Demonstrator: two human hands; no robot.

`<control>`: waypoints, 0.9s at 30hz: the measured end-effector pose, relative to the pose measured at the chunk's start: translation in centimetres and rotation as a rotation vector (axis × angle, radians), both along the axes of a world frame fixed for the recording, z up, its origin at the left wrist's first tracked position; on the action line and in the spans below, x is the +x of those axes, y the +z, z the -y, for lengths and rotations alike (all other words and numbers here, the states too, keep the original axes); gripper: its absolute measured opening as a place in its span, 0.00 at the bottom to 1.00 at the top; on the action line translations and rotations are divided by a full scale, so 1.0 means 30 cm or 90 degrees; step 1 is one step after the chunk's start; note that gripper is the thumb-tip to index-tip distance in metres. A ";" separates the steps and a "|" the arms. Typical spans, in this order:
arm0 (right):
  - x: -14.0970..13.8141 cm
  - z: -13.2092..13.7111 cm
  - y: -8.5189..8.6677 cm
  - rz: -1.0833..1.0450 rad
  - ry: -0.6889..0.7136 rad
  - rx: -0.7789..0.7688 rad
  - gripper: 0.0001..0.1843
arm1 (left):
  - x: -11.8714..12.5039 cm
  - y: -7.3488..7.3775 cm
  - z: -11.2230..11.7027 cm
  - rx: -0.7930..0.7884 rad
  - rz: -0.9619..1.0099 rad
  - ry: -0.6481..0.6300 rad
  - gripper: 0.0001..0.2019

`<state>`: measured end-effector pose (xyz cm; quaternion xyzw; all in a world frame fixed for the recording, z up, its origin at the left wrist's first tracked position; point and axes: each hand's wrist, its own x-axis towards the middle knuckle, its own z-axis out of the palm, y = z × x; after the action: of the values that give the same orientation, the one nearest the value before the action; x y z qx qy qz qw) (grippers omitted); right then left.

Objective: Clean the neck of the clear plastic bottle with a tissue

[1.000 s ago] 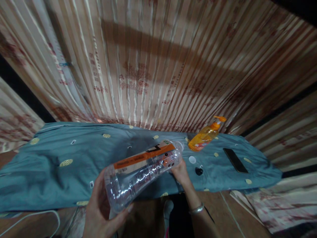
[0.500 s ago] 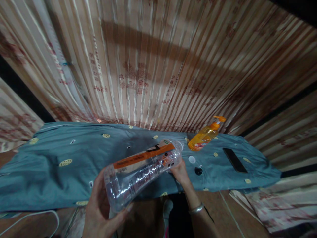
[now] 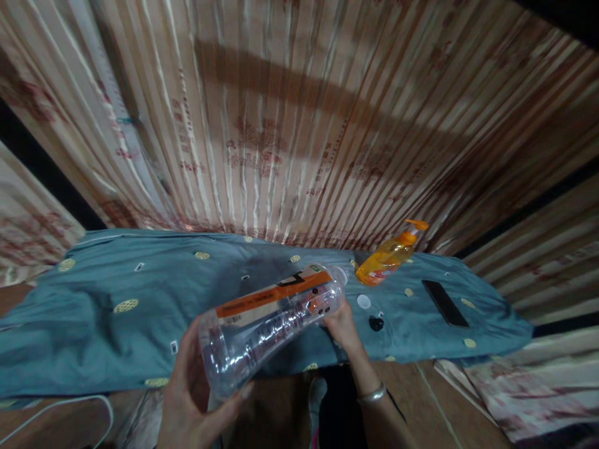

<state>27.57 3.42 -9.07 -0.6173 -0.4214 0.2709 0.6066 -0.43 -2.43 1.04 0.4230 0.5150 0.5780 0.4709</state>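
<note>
– Where's the bottle [image 3: 274, 329]?
– Tilted over the cloth [image 3: 154, 277]. L hand [image 3: 188, 402] curled wide round base; R hand [image 3: 340, 325] at neck end, fingers hidden, can't tell grip.
– Handling?
– Prob. light, slick, squashy; hold base + neck.

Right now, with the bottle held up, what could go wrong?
1. The bottle might slip: the left hand cups its base, but the right hand has its fingers hidden, so that grip is unclear.
2. Its neck end could knock the pump bottle, which looks close in this view.
3. The right hand might brush the white disc nearby.
</note>
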 end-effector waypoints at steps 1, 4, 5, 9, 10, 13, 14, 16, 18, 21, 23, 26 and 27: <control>-0.001 0.000 0.001 -0.002 0.000 0.002 0.19 | 0.000 0.001 0.000 0.001 0.001 -0.002 0.50; -0.002 0.001 0.003 -0.007 -0.003 0.005 0.19 | 0.001 0.007 -0.001 0.005 -0.003 -0.001 0.50; -0.002 0.001 0.003 -0.005 -0.003 0.004 0.18 | 0.001 0.010 -0.001 0.006 -0.005 0.001 0.50; 0.002 0.002 0.004 0.011 -0.011 -0.006 0.19 | 0.003 0.014 0.000 0.014 -0.010 0.001 0.48; 0.003 0.003 0.004 0.011 -0.014 -0.007 0.20 | 0.002 0.013 0.001 0.014 -0.015 -0.001 0.48; 0.002 0.003 0.005 -0.004 -0.016 -0.005 0.22 | -0.001 0.006 0.001 0.009 -0.028 0.002 0.49; 0.001 0.003 0.005 -0.011 -0.015 -0.001 0.22 | -0.001 0.004 0.001 0.011 -0.030 0.002 0.50; 0.000 0.003 0.006 -0.016 -0.010 0.004 0.22 | -0.002 0.003 0.000 0.014 -0.032 -0.001 0.49; -0.001 0.004 0.006 -0.009 0.000 0.005 0.23 | -0.001 0.006 0.000 0.017 -0.035 -0.002 0.49; 0.000 0.005 0.007 0.000 0.009 0.006 0.22 | 0.000 0.009 0.000 0.018 -0.031 0.000 0.48; 0.000 0.005 0.008 -0.001 0.009 0.009 0.22 | -0.001 0.007 0.000 0.016 -0.026 -0.004 0.49; -0.002 0.004 0.010 -0.008 0.013 0.007 0.21 | -0.003 0.000 0.000 0.009 -0.023 -0.009 0.50; -0.002 0.004 0.011 -0.009 0.013 0.008 0.21 | -0.003 -0.002 0.000 0.011 -0.023 -0.008 0.50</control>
<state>27.49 3.30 -8.73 -0.6072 -0.4248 0.2790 0.6107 -0.53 -2.43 1.00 0.4409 0.5156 0.5715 0.4616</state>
